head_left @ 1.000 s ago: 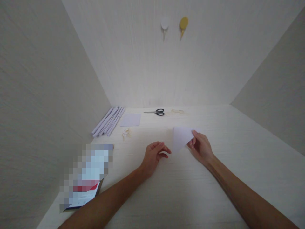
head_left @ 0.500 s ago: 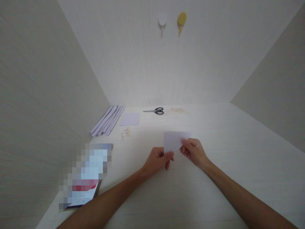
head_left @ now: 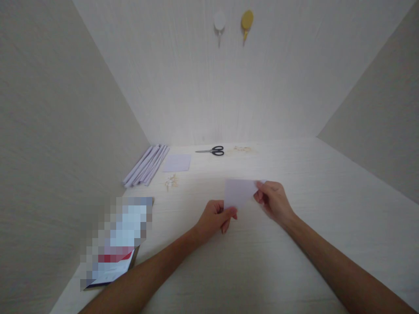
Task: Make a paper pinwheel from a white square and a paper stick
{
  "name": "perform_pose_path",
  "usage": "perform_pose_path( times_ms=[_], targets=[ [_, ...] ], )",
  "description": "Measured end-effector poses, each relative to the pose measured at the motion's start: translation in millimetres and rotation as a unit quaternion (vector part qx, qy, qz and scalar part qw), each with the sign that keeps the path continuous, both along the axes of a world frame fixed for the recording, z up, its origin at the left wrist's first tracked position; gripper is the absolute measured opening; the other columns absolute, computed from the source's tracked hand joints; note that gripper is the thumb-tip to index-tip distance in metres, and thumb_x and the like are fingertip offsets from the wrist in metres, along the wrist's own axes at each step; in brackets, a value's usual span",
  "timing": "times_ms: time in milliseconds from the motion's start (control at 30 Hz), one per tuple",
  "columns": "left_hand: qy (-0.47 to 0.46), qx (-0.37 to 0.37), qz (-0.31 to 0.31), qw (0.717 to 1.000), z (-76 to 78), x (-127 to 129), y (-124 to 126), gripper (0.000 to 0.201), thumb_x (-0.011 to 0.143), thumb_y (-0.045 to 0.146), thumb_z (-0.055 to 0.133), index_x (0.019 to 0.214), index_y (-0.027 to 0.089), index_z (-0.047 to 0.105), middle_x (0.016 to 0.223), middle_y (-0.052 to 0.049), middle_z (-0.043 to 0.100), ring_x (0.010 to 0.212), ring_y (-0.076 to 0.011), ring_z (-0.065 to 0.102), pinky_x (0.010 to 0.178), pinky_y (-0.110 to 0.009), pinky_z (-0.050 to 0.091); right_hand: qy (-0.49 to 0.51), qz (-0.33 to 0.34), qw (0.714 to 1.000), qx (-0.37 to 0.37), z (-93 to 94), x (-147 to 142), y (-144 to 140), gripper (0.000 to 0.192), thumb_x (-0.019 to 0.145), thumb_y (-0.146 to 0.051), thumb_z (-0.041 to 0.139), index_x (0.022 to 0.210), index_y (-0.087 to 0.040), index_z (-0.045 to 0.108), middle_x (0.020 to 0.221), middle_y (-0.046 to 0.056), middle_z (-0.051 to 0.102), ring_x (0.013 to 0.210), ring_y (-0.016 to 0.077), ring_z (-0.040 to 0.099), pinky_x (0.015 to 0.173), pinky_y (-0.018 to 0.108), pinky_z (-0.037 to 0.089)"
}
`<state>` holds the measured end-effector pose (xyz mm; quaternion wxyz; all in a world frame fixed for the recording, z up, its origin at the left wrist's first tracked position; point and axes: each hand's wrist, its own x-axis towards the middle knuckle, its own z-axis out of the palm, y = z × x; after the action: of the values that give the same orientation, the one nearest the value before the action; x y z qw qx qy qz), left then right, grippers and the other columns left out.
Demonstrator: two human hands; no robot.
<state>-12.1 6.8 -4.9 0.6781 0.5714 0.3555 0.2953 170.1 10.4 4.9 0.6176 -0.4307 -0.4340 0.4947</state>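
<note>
A piece of white paper (head_left: 240, 191) is held up above the table between my two hands. My left hand (head_left: 220, 215) pinches its lower left corner, thumb on the near side. Toward the upper right corner, the fingers of my right hand (head_left: 271, 196) are closed on the paper's edge. The sheet's lower edge runs slantwise from one hand to the other. Part of the right end is covered by my fingers.
Rolled paper tubes (head_left: 147, 165) lie at the back left, beside a flat paper square (head_left: 177, 162). Small pale scraps (head_left: 171, 181) lie nearby. Black-handled scissors (head_left: 217, 151) and more pale bits (head_left: 242, 149) are along the back wall. A blurred tablet (head_left: 126, 235) lies left; two hooks (head_left: 247, 19) hang above.
My right hand has shifted right and slightly up along the paper toward its upper right corner. My left hand keeps its pinch almost unmoved. The view has tilted slightly.
</note>
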Motion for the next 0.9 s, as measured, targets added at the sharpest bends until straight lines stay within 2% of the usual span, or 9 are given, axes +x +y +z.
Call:
perform_pose_path(
  times_ms=[67,133,200,300,333,433,567,767,900],
  targets=[
    [0.003,-0.001,0.002,1.000,-0.2,-2.1,-0.3,0.030,0.068,0.042,0.054,0.055,0.015,0.052,0.027,0.008,0.038,0.025,-0.0027,0.026,0.035,-0.019,0.019,0.078,-0.090,0.992,0.050,8.7,12.8,5.3,0.036,0.068,-0.030,0.060,0.038,-0.016,0.044,0.036,-0.004,0.042,0.035,0.0047,0.033,0.035,0.020,0.020],
    [0.002,-0.007,0.010,1.000,-0.3,-3.8,-0.3,0.031,0.068,0.042,0.054,0.054,0.015,0.052,0.027,0.008,0.038,0.025,-0.0028,0.026,0.035,-0.019,0.018,0.113,-0.139,0.981,0.079,13.1,19.0,5.9,0.035,0.068,-0.031,0.061,0.041,-0.016,0.044,0.039,-0.004,0.042,0.034,0.0040,0.031,0.034,0.019,0.017],
    [-0.001,-0.013,0.020,1.000,-0.1,-4.4,-0.1,0.030,0.068,0.041,0.054,0.055,0.015,0.053,0.027,0.008,0.038,0.025,-0.0027,0.026,0.035,-0.019,0.018,0.087,-0.105,0.989,0.062,9.5,15.4,1.8,0.038,0.072,-0.037,0.057,0.042,-0.016,0.046,0.039,-0.004,0.041,0.034,0.0044,0.031,0.034,0.020,0.017],
    [0.002,-0.013,0.021,1.000,0.7,-3.3,-0.1,0.030,0.068,0.041,0.055,0.055,0.014,0.054,0.027,0.008,0.039,0.025,-0.0025,0.026,0.035,-0.019,0.018,-0.027,0.015,0.999,0.015,-5.6,-2.0,-7.5,0.044,0.073,-0.044,0.055,0.041,-0.015,0.048,0.037,-0.002,0.041,0.035,0.0051,0.033,0.035,0.020,0.017],
    [0.004,-0.016,0.018,1.000,1.0,-2.8,-0.2,0.030,0.068,0.041,0.055,0.055,0.014,0.054,0.027,0.007,0.040,0.025,-0.0026,0.027,0.035,-0.019,0.018,-0.058,0.032,0.998,0.001,-10.5,-8.1,-10.1,0.046,0.073,-0.045,0.054,0.040,-0.014,0.047,0.035,-0.003,0.040,0.034,0.0050,0.032,0.035,0.021,0.016],
    [-0.006,-0.036,0.004,0.999,1.2,-1.2,-0.8,0.030,0.068,0.040,0.056,0.054,0.013,0.055,0.031,0.004,0.048,0.027,-0.0042,0.035,0.036,-0.019,0.025,-0.081,0.035,0.996,-0.023,-18.2,-19.3,-14.7,0.049,0.077,-0.045,0.050,0.038,-0.015,0.046,0.034,-0.003,0.037,0.035,0.0049,0.030,0.036,0.021,0.017],
    [-0.042,-0.058,0.011,0.997,2.4,0.6,-1.3,0.022,0.067,0.032,0.059,0.059,0.011,0.059,0.049,-0.004,0.063,0.042,-0.0094,0.053,0.046,-0.021,0.039,-0.075,0.052,0.995,-0.040,-13.8,-22.1,-16.2,0.049,0.076,-0.048,0.048,0.039,-0.015,0.046,0.035,-0.003,0.037,0.034,0.0052,0.029,0.035,0.021,0.016],
    [-0.017,-0.054,0.052,0.997,11.1,4.1,-3.1,0.019,0.066,0.027,0.060,0.067,0.009,0.064,0.055,-0.005,0.065,0.050,-0.0121,0.058,0.050,-0.022,0.044,-0.211,0.091,0.973,-0.015,0.0,-30.5,-21.9,0.052,0.075,-0.051,0.045,0.037,-0.016,0.047,0.034,-0.003,0.034,0.034,0.0057,0.028,0.035,0.022,0.018],
    [-0.007,-0.046,0.050,0.998,12.5,3.5,-4.3,0.018,0.066,0.027,0.060,0.066,0.009,0.064,0.054,-0.005,0.065,0.048,-0.0119,0.058,0.050,-0.022,0.045,-0.244,0.085,0.966,0.003,0.4,-30.2,-24.6,0.053,0.076,-0.049,0.044,0.036,-0.016,0.047,0.033,-0.003,0.034,0.034,0.0059,0.029,0.036,0.022,0.019]
  ],
)
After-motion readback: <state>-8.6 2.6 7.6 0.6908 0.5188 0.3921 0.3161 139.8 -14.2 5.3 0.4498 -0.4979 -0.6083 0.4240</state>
